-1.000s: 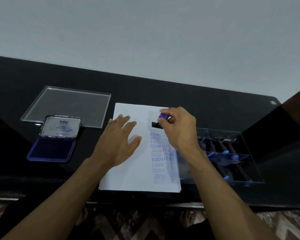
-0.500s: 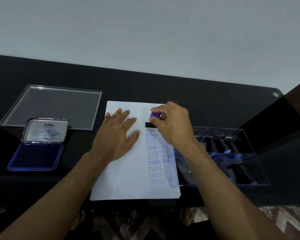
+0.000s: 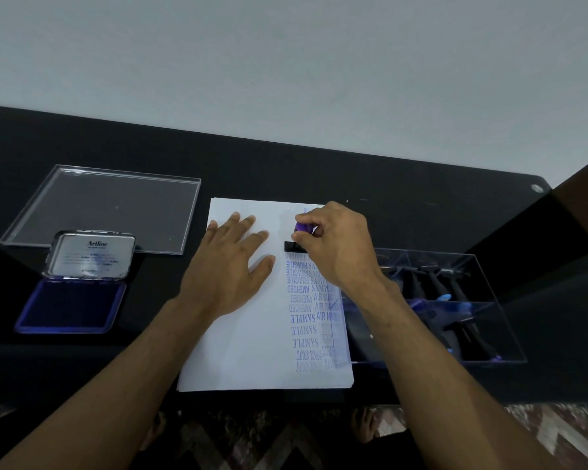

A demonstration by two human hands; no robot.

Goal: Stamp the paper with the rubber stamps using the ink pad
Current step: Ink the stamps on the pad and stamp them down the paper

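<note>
Left hand [image 3: 230, 269] is lying flat with fingers spread on the paper [image 3: 248, 351] mid-surface, right hand [image 3: 333, 242] is pinching the purple-knobbed rubber stamp [image 3: 297, 240] down at the top of the blue stamped column, ink pad [image 3: 70, 305] sitting open off to the left.

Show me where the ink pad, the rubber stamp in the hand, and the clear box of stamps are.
ink pad [image 3: 70, 305], head view, on the dark blue inked surface.
rubber stamp [image 3: 302, 228], head view, on its purple knob.
clear box of stamps [image 3: 482, 276], head view, on its right wall.
</note>
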